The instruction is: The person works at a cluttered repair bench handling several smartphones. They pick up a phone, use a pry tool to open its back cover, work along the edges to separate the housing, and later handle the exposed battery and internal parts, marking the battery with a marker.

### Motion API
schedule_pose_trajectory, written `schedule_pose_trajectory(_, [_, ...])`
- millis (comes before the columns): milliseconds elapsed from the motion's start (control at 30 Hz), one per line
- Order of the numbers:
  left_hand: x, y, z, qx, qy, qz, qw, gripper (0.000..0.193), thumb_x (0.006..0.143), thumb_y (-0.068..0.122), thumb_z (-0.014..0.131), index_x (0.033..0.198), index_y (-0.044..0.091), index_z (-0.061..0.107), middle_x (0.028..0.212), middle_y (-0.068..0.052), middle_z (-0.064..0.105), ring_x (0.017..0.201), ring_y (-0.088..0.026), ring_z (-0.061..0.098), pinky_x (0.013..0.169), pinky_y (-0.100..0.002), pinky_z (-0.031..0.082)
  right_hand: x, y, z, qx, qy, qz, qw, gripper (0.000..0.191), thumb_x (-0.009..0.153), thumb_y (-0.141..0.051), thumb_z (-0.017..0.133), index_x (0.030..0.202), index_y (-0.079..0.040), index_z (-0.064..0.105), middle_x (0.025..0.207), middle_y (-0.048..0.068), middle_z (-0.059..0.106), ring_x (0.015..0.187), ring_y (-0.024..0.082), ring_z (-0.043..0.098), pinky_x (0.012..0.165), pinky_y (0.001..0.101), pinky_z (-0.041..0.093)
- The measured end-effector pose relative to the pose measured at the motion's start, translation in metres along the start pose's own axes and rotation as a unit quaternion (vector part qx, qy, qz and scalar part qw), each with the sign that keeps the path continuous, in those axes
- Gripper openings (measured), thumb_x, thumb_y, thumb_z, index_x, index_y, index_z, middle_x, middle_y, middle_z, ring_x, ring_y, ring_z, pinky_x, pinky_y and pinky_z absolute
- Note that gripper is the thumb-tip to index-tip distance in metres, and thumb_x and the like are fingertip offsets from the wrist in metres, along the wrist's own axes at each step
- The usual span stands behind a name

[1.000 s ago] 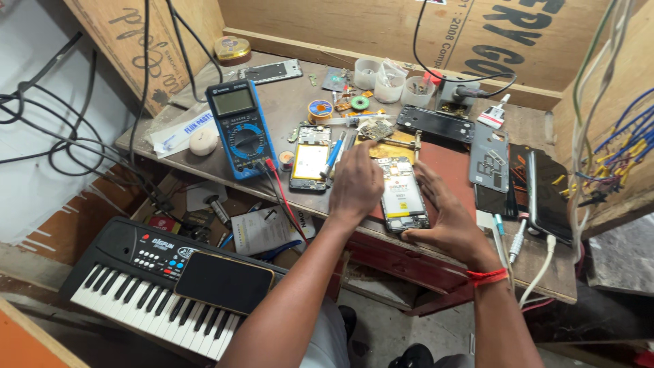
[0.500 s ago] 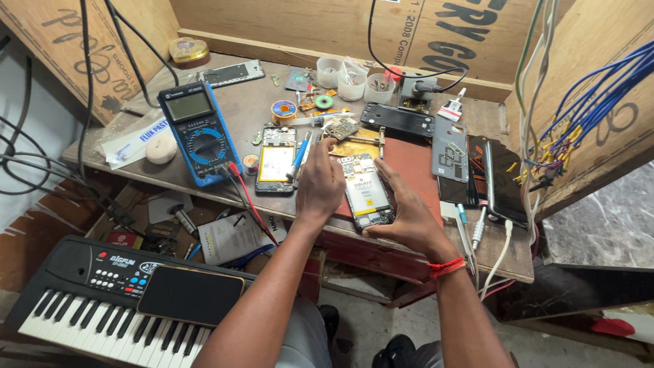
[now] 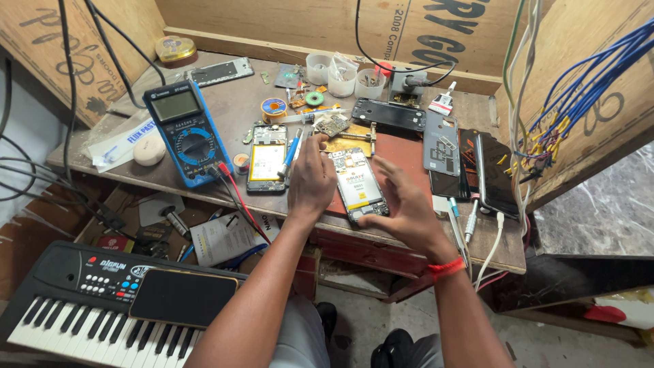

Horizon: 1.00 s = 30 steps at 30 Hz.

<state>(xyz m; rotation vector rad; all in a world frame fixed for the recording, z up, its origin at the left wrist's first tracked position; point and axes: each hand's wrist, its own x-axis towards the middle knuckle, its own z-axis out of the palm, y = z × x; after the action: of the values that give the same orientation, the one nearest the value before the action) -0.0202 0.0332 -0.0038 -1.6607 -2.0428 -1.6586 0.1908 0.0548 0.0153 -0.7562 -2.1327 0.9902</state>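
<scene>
An opened phone (image 3: 357, 182) with its back off and white battery showing lies on a red mat (image 3: 402, 153) on the workbench. My left hand (image 3: 310, 180) rests flat on the bench against the phone's left side, next to a blue-handled tool (image 3: 291, 152). My right hand (image 3: 403, 204) hovers at the phone's lower right, fingers spread. Only its thumb touches the bottom edge. Neither hand grips anything that I can see.
A blue multimeter (image 3: 185, 129) with red and black leads and a second opened phone (image 3: 267, 160) lie to the left. Phone frames and screens (image 3: 470, 160) lie to the right, small cups (image 3: 340, 73) at the back. Blue wires (image 3: 586, 88) hang right. A toy keyboard (image 3: 102, 300) sits below.
My right hand has let go of the opened phone and spread its fingers. My left hand stays beside the phone. The camera view has shifted.
</scene>
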Motion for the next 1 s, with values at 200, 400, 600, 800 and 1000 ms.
schedule_pose_trajectory(200, [0.0, 0.0, 0.001, 0.003, 0.013, 0.018, 1.0, 0.029, 0.094, 0.005, 0.05, 0.121, 0.0, 0.057, 0.107, -0.022, 0.068, 0.096, -0.042, 0.068, 0.082, -0.053, 0.052, -0.044, -0.015, -0.068, -0.041, 0.227, 0.153, 0.961, 0.017, 0.089, -0.015, 0.079, 0.101, -0.004, 0.079, 0.082, 0.002, 0.076, 0.07, 0.009, 0.068, 0.062, 0.0268, 0.056])
schedule_pose_trajectory(400, [0.002, 0.0, 0.001, -0.001, -0.017, -0.011, 1.0, 0.028, 0.094, 0.005, 0.048, 0.12, 0.0, 0.057, 0.106, -0.02, 0.068, 0.094, -0.037, 0.07, 0.082, -0.051, 0.054, -0.067, -0.006, -0.117, -0.275, 0.127, 0.343, 0.889, 0.02, 0.083, -0.026, 0.081, 0.096, -0.012, 0.084, 0.066, 0.009, 0.075, 0.058, 0.019, 0.07, 0.057, 0.0349, 0.053])
schedule_pose_trajectory(600, [0.002, 0.001, 0.0, 0.005, -0.024, -0.014, 1.0, 0.027, 0.094, 0.006, 0.049, 0.12, 0.001, 0.056, 0.104, -0.019, 0.067, 0.091, -0.036, 0.07, 0.08, -0.05, 0.054, -0.06, 0.01, -0.108, -0.37, 0.059, 0.343, 0.861, 0.03, 0.078, -0.042, 0.082, 0.086, -0.013, 0.087, 0.068, 0.011, 0.077, 0.066, 0.026, 0.075, 0.072, 0.0374, 0.058])
schedule_pose_trajectory(800, [0.002, 0.002, 0.0, 0.006, -0.01, -0.005, 1.0, 0.027, 0.095, 0.007, 0.051, 0.12, 0.002, 0.058, 0.102, -0.018, 0.069, 0.092, -0.037, 0.069, 0.081, -0.051, 0.053, -0.055, 0.0, -0.103, -0.345, 0.074, 0.363, 0.862, 0.031, 0.077, -0.041, 0.083, 0.088, -0.013, 0.086, 0.067, 0.013, 0.077, 0.067, 0.028, 0.077, 0.074, 0.0393, 0.059])
schedule_pose_trajectory(1000, [0.001, 0.002, -0.001, 0.003, -0.01, 0.003, 1.0, 0.027, 0.094, 0.006, 0.05, 0.12, 0.001, 0.057, 0.101, -0.018, 0.068, 0.092, -0.037, 0.07, 0.082, -0.051, 0.053, -0.058, -0.005, -0.102, -0.339, 0.096, 0.343, 0.871, 0.028, 0.074, -0.036, 0.083, 0.088, -0.011, 0.086, 0.066, 0.013, 0.076, 0.065, 0.026, 0.076, 0.073, 0.0375, 0.059])
